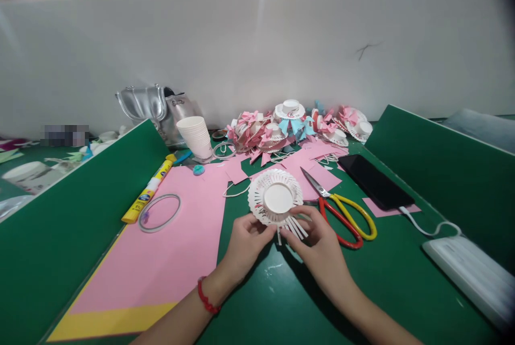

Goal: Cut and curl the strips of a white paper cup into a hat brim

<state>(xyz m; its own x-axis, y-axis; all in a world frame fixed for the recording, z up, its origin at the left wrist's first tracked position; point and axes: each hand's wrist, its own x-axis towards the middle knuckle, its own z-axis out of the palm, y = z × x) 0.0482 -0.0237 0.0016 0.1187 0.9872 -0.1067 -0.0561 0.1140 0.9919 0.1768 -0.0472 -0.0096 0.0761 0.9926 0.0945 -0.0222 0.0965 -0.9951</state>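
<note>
Between my hands is a white paper cup [278, 198] cut into strips, its round base facing up. Most strips are folded or woven into a flat frilled rim around the base; several at the near right still stick out straight. My left hand [250, 237] pinches the rim's near left side between thumb and fingers. On the near right, my right hand [316, 235] grips the loose strips with thumb and fingertips. Just right of that hand lie scissors [341, 211] with one red and one yellow handle, blades pointing away. The fingers' undersides are partly hidden by the cup.
Pink paper sheets [173, 248] and a yellow glue stick [151, 189] lie left. Stacked paper cups [195, 136], a silver bag [156, 109] and a pile of finished paper hats [273, 125] stand behind. A phone [374, 181] lies right. Green dividers [446, 168] flank the table.
</note>
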